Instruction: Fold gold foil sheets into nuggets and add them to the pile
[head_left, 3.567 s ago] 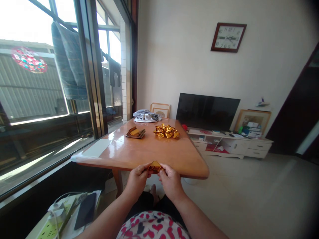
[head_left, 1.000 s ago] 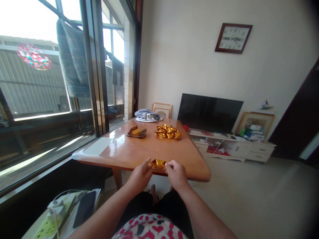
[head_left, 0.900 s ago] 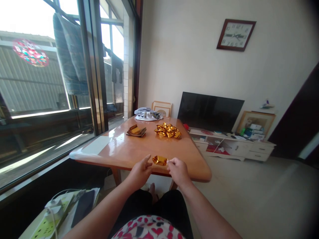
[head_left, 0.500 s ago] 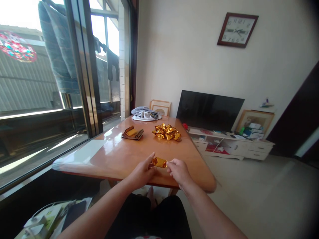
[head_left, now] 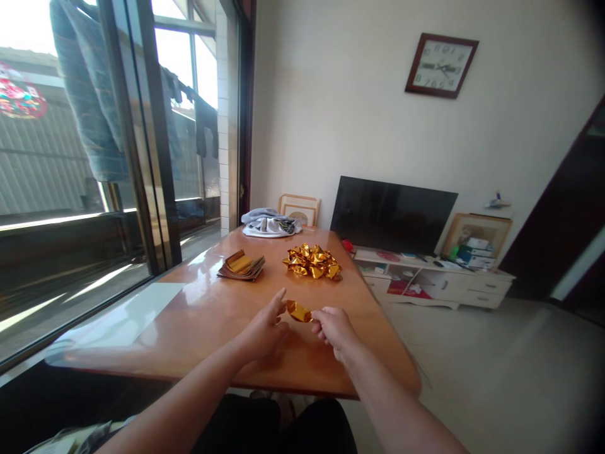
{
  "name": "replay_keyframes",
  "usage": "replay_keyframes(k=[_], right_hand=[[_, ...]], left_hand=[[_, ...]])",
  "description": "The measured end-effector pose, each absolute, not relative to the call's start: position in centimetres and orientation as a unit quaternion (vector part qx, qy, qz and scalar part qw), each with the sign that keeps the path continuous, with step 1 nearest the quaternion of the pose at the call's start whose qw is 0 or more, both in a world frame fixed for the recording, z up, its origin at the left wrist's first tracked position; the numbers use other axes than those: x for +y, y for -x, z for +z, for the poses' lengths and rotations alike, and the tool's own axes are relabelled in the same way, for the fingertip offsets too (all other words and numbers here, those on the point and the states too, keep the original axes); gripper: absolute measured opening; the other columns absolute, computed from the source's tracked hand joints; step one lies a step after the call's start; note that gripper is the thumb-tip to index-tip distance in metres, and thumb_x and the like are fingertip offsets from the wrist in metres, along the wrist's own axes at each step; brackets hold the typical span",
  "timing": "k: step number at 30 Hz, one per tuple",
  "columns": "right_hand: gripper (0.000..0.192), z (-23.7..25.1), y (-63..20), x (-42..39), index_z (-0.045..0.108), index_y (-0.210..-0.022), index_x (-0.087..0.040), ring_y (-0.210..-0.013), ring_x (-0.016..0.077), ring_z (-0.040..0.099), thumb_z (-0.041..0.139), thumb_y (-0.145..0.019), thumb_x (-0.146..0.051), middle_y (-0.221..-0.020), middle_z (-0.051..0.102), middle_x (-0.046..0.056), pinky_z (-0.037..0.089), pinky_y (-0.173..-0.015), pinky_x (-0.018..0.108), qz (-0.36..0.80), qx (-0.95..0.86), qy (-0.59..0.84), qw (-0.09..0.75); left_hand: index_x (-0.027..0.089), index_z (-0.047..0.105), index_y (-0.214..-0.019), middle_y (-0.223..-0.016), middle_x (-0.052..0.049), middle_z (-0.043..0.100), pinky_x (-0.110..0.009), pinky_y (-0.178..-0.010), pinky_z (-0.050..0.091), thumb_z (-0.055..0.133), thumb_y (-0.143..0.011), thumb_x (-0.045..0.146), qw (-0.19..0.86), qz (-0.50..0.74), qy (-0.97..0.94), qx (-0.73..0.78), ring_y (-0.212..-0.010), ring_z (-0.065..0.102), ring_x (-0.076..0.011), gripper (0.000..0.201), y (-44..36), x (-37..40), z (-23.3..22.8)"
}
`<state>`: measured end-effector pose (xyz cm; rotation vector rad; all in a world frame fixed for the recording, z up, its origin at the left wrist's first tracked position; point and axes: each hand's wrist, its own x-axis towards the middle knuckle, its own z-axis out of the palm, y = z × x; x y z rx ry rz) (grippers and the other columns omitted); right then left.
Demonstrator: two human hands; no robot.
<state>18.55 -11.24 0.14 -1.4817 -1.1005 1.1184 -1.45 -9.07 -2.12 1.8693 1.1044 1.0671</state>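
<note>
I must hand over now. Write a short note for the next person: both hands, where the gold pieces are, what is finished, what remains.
Right hand: pinches one end of a folded gold piece above the table.
Left hand: open beside the piece, fingers spread; contact unclear.
Done: a pile of folded gold pieces lies mid-table.
Left: a stack of flat sheets lies left of the pile, apparently unfolded.

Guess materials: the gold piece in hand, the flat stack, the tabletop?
Gold piece, pinched by the right hand: likely metallic foil paper, judging by its mirror glints and sharp creases. Flat stack: seemingly thin sheets, gold face, brownish edges. Table: looks like glossy varnished wood, reflecting the window light.
</note>
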Motion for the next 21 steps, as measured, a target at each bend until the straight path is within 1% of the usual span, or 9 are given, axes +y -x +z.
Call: replay_keyframes(k=[2,5,10,13,17,21], right_hand=[[0.013,0.3,-19.1,-10.5,0.058,-0.069,-0.017,-0.038,0.0069,0.038,0.061,-0.077,-0.026,-0.052,0.059,-0.001,0.021,-0.038,0.019,0.481,-0.427,0.606,0.469],[0.012,0.4,-19.6,-9.3,0.06,-0.072,-0.016,-0.038,0.0059,0.036,0.062,-0.078,-0.026,-0.052,0.058,-0.001,0.02,-0.037,0.017,0.518,-0.395,0.602,0.462],[0.013,0.2,-19.5,-7.5,0.059,-0.073,-0.016,-0.038,0.0054,0.037,0.062,-0.08,-0.026,-0.052,0.057,-0.001,0.02,-0.036,0.016,0.552,-0.358,0.596,0.461],[0.014,0.2,-19.2,-6.4,0.058,-0.072,-0.016,-0.037,0.0051,0.037,0.064,-0.08,-0.026,-0.052,0.057,-0.002,0.02,-0.036,0.016,0.551,-0.354,0.592,0.469],[0.015,0.5,-18.8,-4.7,0.059,-0.073,-0.016,-0.037,0.0047,0.037,0.065,-0.08,-0.027,-0.053,0.058,-0.002,0.02,-0.036,0.015,0.538,-0.363,0.587,0.484],[0.016,1.2,-18.8,-2.8,0.059,-0.072,-0.016,-0.037,0.005,0.038,0.067,-0.079,-0.028,-0.053,0.059,-0.003,0.02,-0.036,0.016,0.507,-0.378,0.584,0.508]], left_hand=[[0.018,0.031,-0.157,-0.137,-0.018,0.063,-0.044,-0.105,0.049,0.059,-0.079,0.012,0.362,0.435,-0.698,0.44,-0.128,0.059,-0.0279,0.083,1.9,-7.7,-1.7],[0.013,0.046,-0.146,-0.125,-0.019,0.068,-0.041,-0.098,0.053,0.062,-0.079,0.018,0.336,0.471,-0.665,0.473,-0.115,0.067,-0.0267,0.069,2.7,-5.6,-0.7],[0.013,0.057,-0.133,-0.118,-0.014,0.071,-0.037,-0.091,0.055,0.06,-0.082,0.026,0.3,0.5,-0.636,0.506,-0.108,0.069,-0.0252,0.052,4.0,-2.4,0.9],[0.013,0.062,-0.126,-0.115,-0.013,0.072,-0.036,-0.092,0.055,0.058,-0.084,0.029,0.268,0.524,-0.619,0.519,-0.106,0.07,-0.0247,0.044,4.7,-0.2,1.7],[0.014,0.062,-0.124,-0.112,-0.012,0.074,-0.037,-0.093,0.054,0.055,-0.087,0.031,0.216,0.554,-0.598,0.538,-0.105,0.071,-0.0243,0.041,5.6,3.0,2.1],[0.016,0.063,-0.122,-0.117,-0.013,0.072,-0.042,-0.098,0.051,0.054,-0.089,0.032,0.152,0.566,-0.585,0.56,-0.11,0.068,-0.0274,0.038,6.5,4.9,1.5]])
